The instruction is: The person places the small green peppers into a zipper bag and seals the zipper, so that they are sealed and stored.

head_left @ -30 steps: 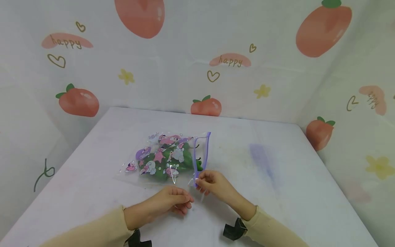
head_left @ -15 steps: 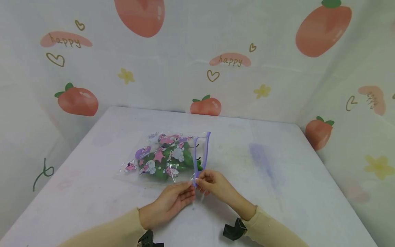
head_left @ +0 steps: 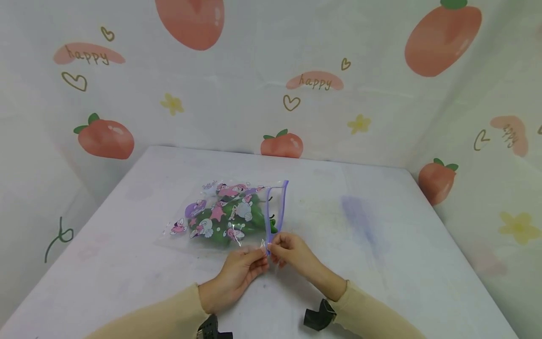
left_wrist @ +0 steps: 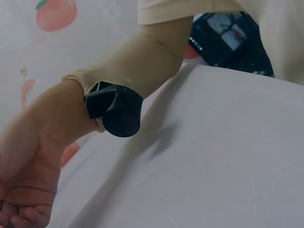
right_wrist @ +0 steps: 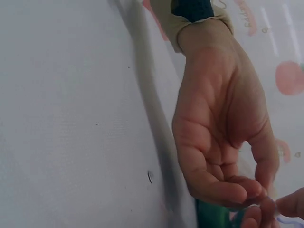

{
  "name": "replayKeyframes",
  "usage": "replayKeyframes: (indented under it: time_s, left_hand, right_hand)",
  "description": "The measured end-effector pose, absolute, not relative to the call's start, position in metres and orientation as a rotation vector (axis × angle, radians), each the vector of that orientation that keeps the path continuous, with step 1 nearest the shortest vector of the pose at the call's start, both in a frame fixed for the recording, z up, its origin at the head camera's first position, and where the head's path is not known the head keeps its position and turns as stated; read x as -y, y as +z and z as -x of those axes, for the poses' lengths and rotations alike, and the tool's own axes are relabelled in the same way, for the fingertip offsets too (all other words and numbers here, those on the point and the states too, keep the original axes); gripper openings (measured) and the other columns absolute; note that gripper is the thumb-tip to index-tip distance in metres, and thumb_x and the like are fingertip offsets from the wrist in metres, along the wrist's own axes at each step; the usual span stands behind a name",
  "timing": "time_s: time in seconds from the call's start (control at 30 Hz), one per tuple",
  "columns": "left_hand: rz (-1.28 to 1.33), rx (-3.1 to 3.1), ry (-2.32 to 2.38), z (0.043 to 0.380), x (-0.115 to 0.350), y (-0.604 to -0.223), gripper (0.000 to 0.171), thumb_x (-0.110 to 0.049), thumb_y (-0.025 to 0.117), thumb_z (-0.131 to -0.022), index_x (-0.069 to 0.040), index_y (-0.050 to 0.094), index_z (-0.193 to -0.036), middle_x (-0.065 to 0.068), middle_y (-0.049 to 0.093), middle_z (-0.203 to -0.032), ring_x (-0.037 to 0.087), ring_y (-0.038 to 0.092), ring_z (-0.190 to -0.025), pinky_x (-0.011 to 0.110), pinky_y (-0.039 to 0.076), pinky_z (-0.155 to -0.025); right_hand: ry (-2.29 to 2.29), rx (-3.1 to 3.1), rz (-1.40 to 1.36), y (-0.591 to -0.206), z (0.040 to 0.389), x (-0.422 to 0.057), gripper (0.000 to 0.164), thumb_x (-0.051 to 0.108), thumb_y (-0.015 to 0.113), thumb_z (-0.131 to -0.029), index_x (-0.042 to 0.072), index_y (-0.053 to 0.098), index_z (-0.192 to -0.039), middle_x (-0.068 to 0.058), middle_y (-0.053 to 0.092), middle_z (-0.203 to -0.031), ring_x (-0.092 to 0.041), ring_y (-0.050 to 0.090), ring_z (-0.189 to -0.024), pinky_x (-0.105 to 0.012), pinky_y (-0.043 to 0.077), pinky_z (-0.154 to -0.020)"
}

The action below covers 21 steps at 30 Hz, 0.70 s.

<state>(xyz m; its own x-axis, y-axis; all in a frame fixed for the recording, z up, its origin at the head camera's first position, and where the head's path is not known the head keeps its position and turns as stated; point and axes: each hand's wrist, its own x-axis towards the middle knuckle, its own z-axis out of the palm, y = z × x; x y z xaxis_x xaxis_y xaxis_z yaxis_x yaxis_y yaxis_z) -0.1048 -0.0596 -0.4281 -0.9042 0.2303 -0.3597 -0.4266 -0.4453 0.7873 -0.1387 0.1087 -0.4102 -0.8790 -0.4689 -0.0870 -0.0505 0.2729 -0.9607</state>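
A clear zip bag (head_left: 230, 214) printed with pink and purple cartoon figures is laid flat on the white tabletop (head_left: 381, 263), a little toward 10 o'clock from the tabletop's middle, with green contents seen through the plastic. Its purple zip strip (head_left: 277, 207) is set along the bag's 3 o'clock edge and runs from 12 o'clock down toward 6 o'clock. The near end of that strip, at the bag's 5 o'clock corner, is pinched from both sides. The left hand (head_left: 237, 275) is brought in from 7 o'clock, palm turned partly up, and its fingertips are closed on the clear plastic corner just beside the strip. The right hand (head_left: 292, 254) is brought in from 5 o'clock, and its curled fingers and thumb are closed as a grip on the strip's end; in the right wrist view the thumb and fingertips (right_wrist: 247, 190) are seen pressed together over a purple edge with green beneath. The 2 hands are touching or nearly touching at the fingertips. Beige sleeves (head_left: 156, 318) are worn on both arms, and a black wrist-mounted camera (head_left: 317, 318) is seen at the right cuff. Behind the tabletop a pale backdrop (head_left: 254, 94) printed with peaches, hearts and the word "happy" is hung.
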Motion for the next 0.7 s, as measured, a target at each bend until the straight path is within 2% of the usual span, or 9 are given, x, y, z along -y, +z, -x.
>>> replayKeyframes:
  time_s: [0.2, 0.7]
  left_hand:
    - [0.32, -1.425, 2.396, 0.105, 0.057, -0.429, 0.009, -0.004, 0.057, -0.094, 0.0, 0.062, -0.088, 0.004, 0.061, -0.081, 0.011, 0.061, -0.079, 0.024, 0.056, -0.078]
    - [0.346, -1.45, 2.383, 0.105, 0.055, -0.432, 0.009, -0.004, 0.057, -0.094, 0.003, 0.061, -0.089, 0.005, 0.063, -0.079, 0.01, 0.063, -0.077, 0.026, 0.058, -0.078]
  right_hand:
    - [-1.694, -2.178, 0.394, -0.414, 0.146, -0.104, 0.017, 0.008, 0.054, -0.093, -0.008, 0.055, -0.088, -0.001, 0.056, -0.069, -0.009, 0.053, -0.061, -0.021, 0.048, -0.053]
    - [-1.732, -2.231, 0.16, -0.418, 0.189, -0.097, 0.015, 0.008, 0.052, -0.093, 0.001, 0.054, -0.08, -0.001, 0.053, -0.067, -0.01, 0.05, -0.054, -0.02, 0.046, -0.051]
